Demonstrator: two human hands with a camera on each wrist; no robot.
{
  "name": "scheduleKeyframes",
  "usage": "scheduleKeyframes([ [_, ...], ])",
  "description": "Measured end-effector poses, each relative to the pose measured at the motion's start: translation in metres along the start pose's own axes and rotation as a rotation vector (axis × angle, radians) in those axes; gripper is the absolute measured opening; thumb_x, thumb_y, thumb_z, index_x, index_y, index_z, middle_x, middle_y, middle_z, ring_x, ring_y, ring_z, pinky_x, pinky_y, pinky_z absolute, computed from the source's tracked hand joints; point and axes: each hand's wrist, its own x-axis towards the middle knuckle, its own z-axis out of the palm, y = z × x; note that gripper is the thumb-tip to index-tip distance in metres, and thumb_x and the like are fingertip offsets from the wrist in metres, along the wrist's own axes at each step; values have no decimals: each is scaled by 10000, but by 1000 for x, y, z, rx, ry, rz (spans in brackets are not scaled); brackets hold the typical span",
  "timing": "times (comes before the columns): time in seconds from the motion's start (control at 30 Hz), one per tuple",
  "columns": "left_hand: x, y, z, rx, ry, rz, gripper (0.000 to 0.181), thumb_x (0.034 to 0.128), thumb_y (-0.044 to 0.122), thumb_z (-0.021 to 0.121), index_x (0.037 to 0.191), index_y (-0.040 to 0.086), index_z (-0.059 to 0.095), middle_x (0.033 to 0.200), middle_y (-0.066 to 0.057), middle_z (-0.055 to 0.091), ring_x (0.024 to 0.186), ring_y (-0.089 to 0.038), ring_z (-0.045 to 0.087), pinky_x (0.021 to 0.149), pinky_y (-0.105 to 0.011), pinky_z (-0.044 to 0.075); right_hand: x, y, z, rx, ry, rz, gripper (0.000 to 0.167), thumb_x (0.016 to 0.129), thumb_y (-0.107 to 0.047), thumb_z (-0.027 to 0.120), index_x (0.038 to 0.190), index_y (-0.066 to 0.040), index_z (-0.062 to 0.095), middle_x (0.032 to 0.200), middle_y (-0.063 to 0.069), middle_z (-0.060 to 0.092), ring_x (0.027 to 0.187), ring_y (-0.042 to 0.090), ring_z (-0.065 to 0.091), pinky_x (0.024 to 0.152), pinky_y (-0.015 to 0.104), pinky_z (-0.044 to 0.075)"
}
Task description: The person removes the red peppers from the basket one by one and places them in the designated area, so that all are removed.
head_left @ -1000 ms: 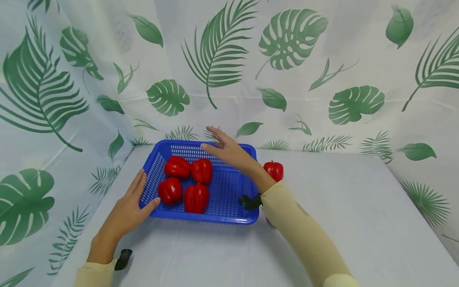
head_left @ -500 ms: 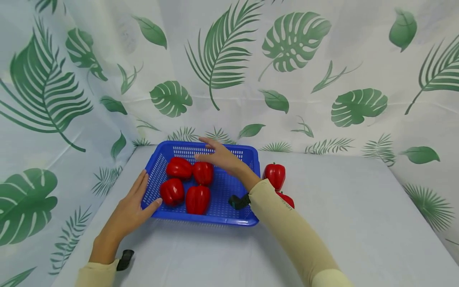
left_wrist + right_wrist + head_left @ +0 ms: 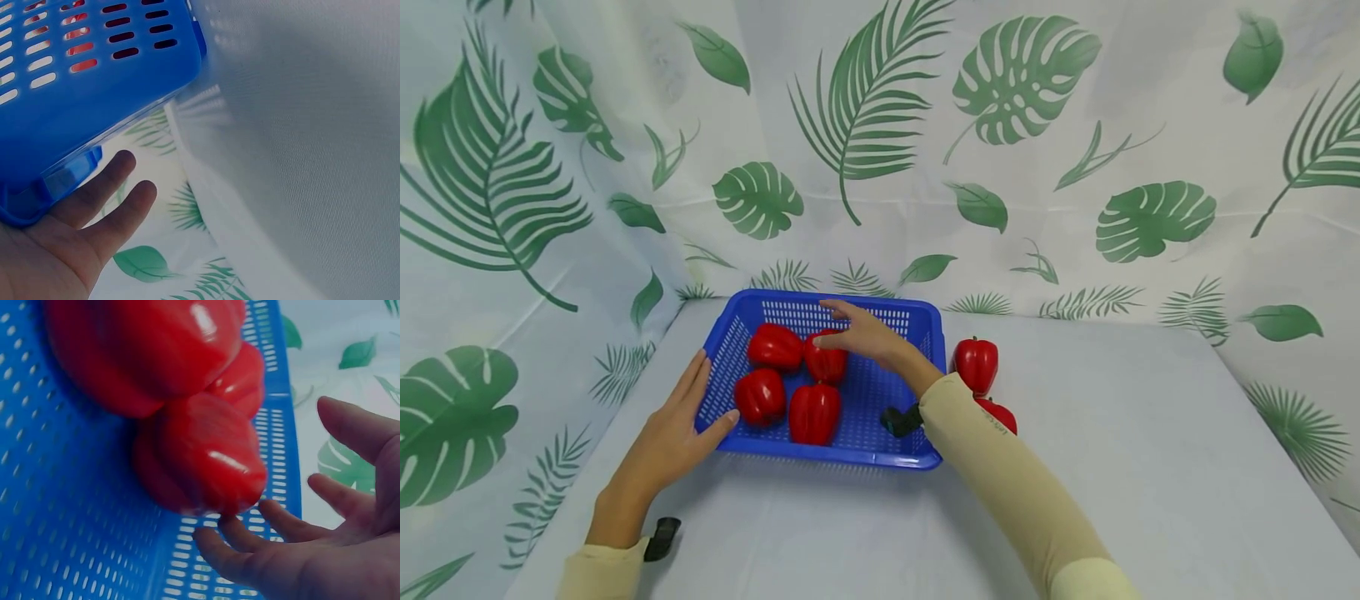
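A blue basket (image 3: 865,457) holds several red bell peppers, among them a front one (image 3: 815,414) and a back one (image 3: 827,363). At the basket's left front corner rests my left hand (image 3: 662,446), fingers straight along the side; the left wrist view shows the hand (image 3: 69,244) against the basket's rim (image 3: 75,175). My right hand (image 3: 872,336) hovers over the back middle of the basket, fingers spread and slightly bent. In the right wrist view the hand (image 3: 300,550) has its fingertips close beside a pepper (image 3: 203,456); whether they touch it I cannot tell.
Outside the basket on the right, a red pepper (image 3: 976,365) stands on the white table (image 3: 1120,433), with another (image 3: 997,415) partly behind my right sleeve. A leaf-patterned curtain (image 3: 880,217) borders the table at the back and left.
My right hand has come lower and nearer the back middle pepper. A pepper at the right that my sleeve hid is now partly visible. My left hand stays on the basket.
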Motion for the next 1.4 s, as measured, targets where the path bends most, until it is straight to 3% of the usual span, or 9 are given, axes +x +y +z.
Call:
scheduleKeyframes([
  [0.3, 0, 1, 0, -5, -4, 13, 987, 1046, 514, 595, 1713, 30, 53, 1792, -174, 9, 1543, -580, 226, 1097, -792, 324, 3, 13, 3, -83, -26, 3, 698, 980, -156, 736, 1616, -52, 468, 1554, 234, 504, 1436, 392, 476, 1171, 538, 442],
  [0.8, -1, 3, -2, -5, 8, 10, 990, 1041, 507, 603, 1709, 16, 62, 1790, -181, 17, 1545, -580, 219, 1097, -792, 318, 4, 21, 7, -107, -19, 38, 662, 987, -79, 725, 1606, -70, 488, 1514, 212, 534, 1359, 375, 531, 1121, 485, 502],
  [1.0, -1, 3, 0, -1, 14, 8, 989, 1039, 511, 600, 1710, 18, 66, 1789, -184, 26, 1541, -583, 227, 1086, -787, 337, 4, 22, 8, -60, -21, 76, 665, 990, -76, 723, 1612, -102, 489, 1531, 213, 502, 1367, 381, 521, 1090, 507, 529],
  [1.27, -2, 2, 2, -5, 21, 11, 987, 1036, 496, 615, 1704, -1, 86, 1783, -204, 43, 1531, -595, 238, 1065, -778, 367, 5, 22, 8, 60, -53, 101, 666, 983, 41, 681, 1609, -78, 489, 1557, 232, 452, 1372, 414, 521, 1028, 497, 576],
  [1.4, -1, 3, 1, 6, 19, 1, 989, 1037, 522, 601, 1708, 12, 86, 1785, -195, 43, 1532, -591, 240, 1070, -786, 355, 4, 22, 9, 59, -62, 101, 669, 972, 50, 666, 1605, -81, 493, 1534, 222, 472, 1353, 409, 531, 1028, 504, 576],
])
